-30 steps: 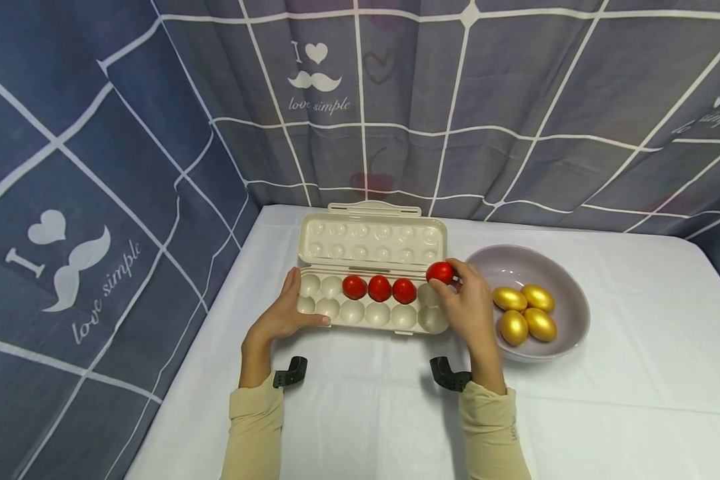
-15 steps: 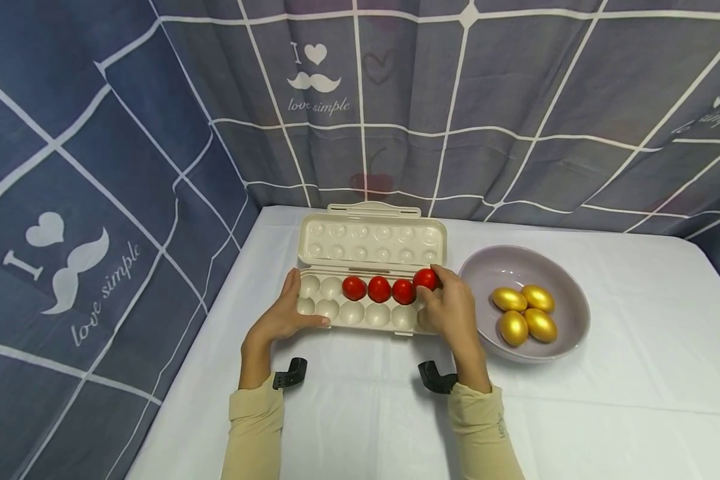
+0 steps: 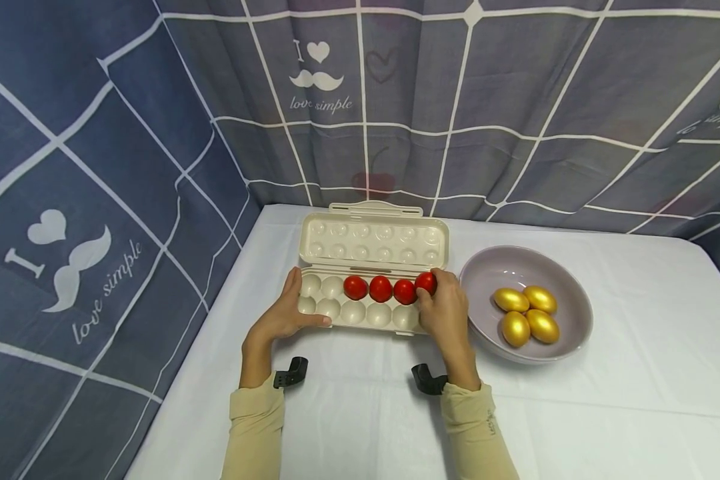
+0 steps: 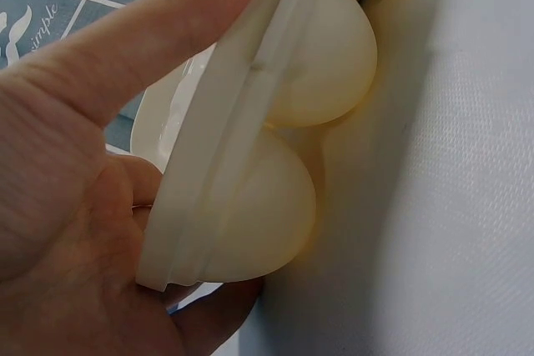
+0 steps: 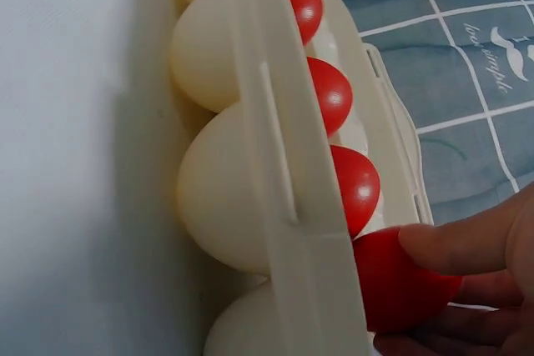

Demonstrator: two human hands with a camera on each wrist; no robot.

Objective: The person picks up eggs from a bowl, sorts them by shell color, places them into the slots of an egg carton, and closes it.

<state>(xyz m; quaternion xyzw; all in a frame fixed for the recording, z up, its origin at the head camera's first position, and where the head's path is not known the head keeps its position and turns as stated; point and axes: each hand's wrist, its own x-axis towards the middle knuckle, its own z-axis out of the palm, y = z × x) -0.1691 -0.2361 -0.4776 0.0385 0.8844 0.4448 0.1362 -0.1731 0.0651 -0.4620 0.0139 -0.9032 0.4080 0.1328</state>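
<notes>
A cream egg carton [image 3: 379,315] lies with its lid [image 3: 375,241] folded back. My left hand [image 3: 281,316] grips its left end, the thumb along the front edge and the fingers round the side, close up in the left wrist view. Between thumb and fingers my right hand [image 3: 449,308] pinches a red egg [image 5: 400,279], set low at a back-row cup near the carton's right end. Left of it, 3 red eggs [image 3: 381,289] fill a run of back-row cups. The two cups at the far left of that row are bare. The right hand covers the carton's right end.
To the right of the carton stands a mauve bowl [image 3: 567,340] with several golden eggs [image 3: 516,329] in it. A white cloth [image 3: 360,413] covers the table. Dark checked curtains [image 3: 516,73] hang behind and on the left.
My right hand has moved left and down with the red egg, from above the carton's right end to a cup beside the other red eggs. The left hand has stayed put.
</notes>
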